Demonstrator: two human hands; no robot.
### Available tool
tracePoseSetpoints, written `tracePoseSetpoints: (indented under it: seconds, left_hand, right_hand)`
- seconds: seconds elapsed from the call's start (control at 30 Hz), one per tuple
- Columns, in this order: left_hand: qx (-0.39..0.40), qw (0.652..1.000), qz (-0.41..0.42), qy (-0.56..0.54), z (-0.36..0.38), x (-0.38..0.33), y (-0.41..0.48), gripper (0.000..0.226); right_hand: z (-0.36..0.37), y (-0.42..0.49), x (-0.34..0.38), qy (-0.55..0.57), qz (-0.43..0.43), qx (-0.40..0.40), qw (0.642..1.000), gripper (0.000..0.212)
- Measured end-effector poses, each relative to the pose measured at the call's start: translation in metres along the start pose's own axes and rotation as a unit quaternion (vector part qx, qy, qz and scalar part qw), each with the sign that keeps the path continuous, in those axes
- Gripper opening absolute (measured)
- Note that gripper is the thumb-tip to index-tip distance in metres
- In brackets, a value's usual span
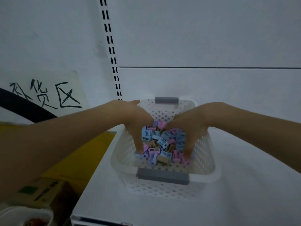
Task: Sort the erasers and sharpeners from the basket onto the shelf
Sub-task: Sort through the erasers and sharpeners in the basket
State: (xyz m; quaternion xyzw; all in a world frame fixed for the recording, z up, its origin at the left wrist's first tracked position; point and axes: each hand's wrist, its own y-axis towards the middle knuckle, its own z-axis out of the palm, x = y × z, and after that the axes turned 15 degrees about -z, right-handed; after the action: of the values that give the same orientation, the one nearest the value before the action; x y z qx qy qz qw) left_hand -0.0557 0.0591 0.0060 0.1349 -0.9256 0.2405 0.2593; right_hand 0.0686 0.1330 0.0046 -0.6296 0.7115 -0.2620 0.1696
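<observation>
White shelf (pixel 244 168); sharpeners (pixel 162 142) between both hands (pixel 138 124) (pixel 189 128)

The left hand (pixel 138 123) and right hand (pixel 187 128) are bare, both forearms (pixel 65 136) seemingly bare too

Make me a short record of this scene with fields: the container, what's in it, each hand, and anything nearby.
container: white perforated basket with grey handles, standing on a white shelf surface
contents: small sharpeners in blue, pink, purple and tan, piled loose
erasers: none that I can make out
left hand: inside the basket, fingers pointing down into the left side of the pile
right hand: inside the basket, fingers down into the right side of the pile
nearby: handwritten paper sign on the wall to the left
</observation>
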Motion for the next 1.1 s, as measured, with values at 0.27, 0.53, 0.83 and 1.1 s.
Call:
tracePoseSetpoints:
  seconds: [0.27,0.53,0.83,1.1]
  left_hand:
    - [0.004,0.994,0.053,-0.098,-0.002,-0.007,0.04,0.071]
    - [-0.012,0.996,0.052,-0.073,-0.006,-0.012,0.048,0.069]
    - [-0.049,0.995,0.062,-0.064,0.0,-0.011,0.043,0.07]
    - [-0.14,0.977,0.054,-0.151,-0.004,0.014,0.038,0.035]
  right_hand:
    - [0.011,0.018,-0.006,-0.073,-0.016,-0.049,0.996,0.077]
    - [0.012,0.024,-0.012,-0.033,-0.033,-0.055,0.997,0.083]
    - [0.014,0.034,-0.015,0.018,-0.072,-0.094,0.993,0.052]
    - [0.012,0.03,-0.011,0.01,-0.071,-0.117,0.99,0.041]
